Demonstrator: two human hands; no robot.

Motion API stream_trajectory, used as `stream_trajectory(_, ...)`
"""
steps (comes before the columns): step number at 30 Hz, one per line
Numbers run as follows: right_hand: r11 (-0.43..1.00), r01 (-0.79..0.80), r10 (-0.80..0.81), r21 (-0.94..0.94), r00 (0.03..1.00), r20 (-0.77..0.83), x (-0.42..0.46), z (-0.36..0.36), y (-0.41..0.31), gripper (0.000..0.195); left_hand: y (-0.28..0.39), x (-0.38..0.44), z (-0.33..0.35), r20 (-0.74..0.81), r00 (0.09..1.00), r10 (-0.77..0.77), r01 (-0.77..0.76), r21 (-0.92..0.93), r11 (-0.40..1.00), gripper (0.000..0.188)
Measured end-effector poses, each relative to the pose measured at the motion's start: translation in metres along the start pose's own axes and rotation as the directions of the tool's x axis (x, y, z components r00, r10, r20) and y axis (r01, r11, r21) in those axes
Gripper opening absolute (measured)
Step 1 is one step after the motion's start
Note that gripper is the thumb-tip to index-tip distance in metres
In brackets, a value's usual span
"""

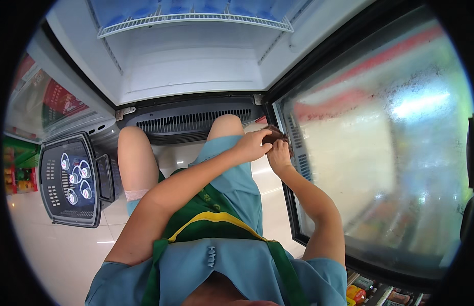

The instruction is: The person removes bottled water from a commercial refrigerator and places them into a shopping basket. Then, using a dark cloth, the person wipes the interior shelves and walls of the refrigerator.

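Both hands are together at the right, by the inner edge of the open glass cooler door point(348, 153). A crumpled dark brown cloth point(274, 134) is bunched between them. My left hand point(253, 146) pinches it from the left side with thumb and fingers. My right hand point(279, 155) has its fingers curled over its lower part, close to the door frame. Part of the cloth is hidden behind the fingers. Ahead stands the open cooler cabinet point(191, 65), its white lower compartment bare, below a white wire shelf point(195, 18) bearing blue-tinted bottles.
On the tiled floor point(42, 244) at the left stands a dark plastic basket point(49, 206) holding several capped bottles point(84, 172) with loop handles. A black vent grille point(191, 120) runs under the cabinet, before my knees. Packaged goods point(355, 293) show at bottom right.
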State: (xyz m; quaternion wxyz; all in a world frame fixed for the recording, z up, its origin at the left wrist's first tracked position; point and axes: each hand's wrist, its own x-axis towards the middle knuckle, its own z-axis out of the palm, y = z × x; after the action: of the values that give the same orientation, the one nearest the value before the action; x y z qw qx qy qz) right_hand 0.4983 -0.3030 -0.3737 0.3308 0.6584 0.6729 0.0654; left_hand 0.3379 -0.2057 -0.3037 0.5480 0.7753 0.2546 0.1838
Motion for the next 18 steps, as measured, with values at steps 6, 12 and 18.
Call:
stream_trajectory(6,0.989,-0.006,-0.005,0.149,0.998,0.07,-0.038,-0.017,0.006,0.018,0.002,-0.019,0.014,0.05,0.997,0.062,-0.055,-0.144,0.988,0.042)
stream_trajectory(12,0.931,-0.122,0.091,0.343,0.99,0.105,-0.08,-0.017,0.008,0.013,0.005,-0.035,0.051,0.141,0.988,0.069,-0.046,-0.164,0.985,0.045)
stream_trajectory(18,0.636,0.016,0.299,0.771,0.917,-0.265,-0.019,-0.079,0.055,0.02,0.019,-0.017,0.004,-0.193,0.968,0.162,-0.193,-0.151,0.97,0.047)
